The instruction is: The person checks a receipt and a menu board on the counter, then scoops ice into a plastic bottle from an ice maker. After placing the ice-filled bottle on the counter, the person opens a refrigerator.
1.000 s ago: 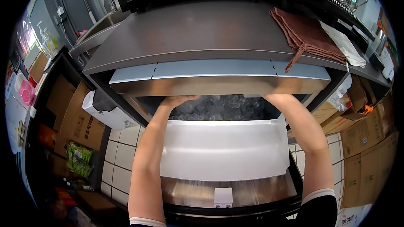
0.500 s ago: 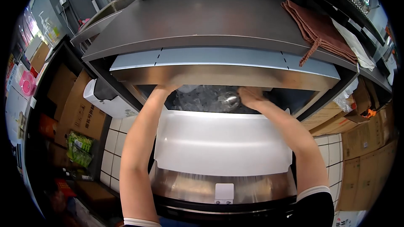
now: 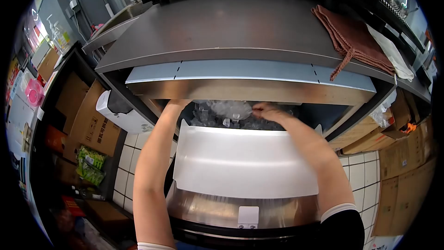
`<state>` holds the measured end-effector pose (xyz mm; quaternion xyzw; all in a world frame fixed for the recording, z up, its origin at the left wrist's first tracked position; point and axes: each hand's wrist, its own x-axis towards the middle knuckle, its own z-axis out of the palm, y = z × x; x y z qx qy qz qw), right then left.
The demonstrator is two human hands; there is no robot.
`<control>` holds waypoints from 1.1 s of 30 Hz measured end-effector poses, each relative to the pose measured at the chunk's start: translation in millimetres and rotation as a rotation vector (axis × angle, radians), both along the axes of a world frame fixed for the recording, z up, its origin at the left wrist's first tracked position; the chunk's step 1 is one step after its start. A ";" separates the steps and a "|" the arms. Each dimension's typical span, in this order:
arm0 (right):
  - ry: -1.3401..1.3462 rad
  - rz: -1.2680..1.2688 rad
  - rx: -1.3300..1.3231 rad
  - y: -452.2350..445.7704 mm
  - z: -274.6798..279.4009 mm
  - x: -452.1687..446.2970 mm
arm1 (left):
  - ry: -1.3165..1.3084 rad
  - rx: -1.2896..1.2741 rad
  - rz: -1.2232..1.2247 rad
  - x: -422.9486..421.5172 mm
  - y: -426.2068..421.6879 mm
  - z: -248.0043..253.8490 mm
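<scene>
Clear ice cubes fill the dark bin of a steel ice machine, behind its tilted white door. My right hand is inside the opening with its fingers curled at the right end of a clear, ice-filled thing, perhaps a scoop or bag; which one I cannot tell. My left hand reaches into the left side of the opening, and its fingers are hidden under the steel front edge.
A grey counter spans above the opening, with a folded brown cloth and a white cloth at its right. Cardboard boxes stand at right; a shelf with a green packet is at left.
My right hand has moved left from the right side of the bin towards the middle. A clear thing with ice now shows by its fingers. My left hand stays at the left side.
</scene>
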<state>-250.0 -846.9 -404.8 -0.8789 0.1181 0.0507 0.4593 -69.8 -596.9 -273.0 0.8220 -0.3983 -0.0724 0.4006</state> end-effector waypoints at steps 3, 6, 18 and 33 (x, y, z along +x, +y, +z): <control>-0.070 -0.140 -0.286 -17.3 46.1 -26.6 | 0.036 -0.104 -0.003 -0.6 -2.6 -4.6; -0.245 -0.137 -0.785 -16.2 119.7 -62.2 | -0.107 -0.222 -0.076 22.1 -4.2 -36.5; -0.265 -0.266 -0.877 -66.6 144.3 -102.2 | 0.289 0.263 -0.196 -30.7 -30.6 -11.8; -0.299 -0.278 -0.862 -56.8 143.4 -97.9 | 0.228 0.213 -0.157 -28.8 -29.2 -11.8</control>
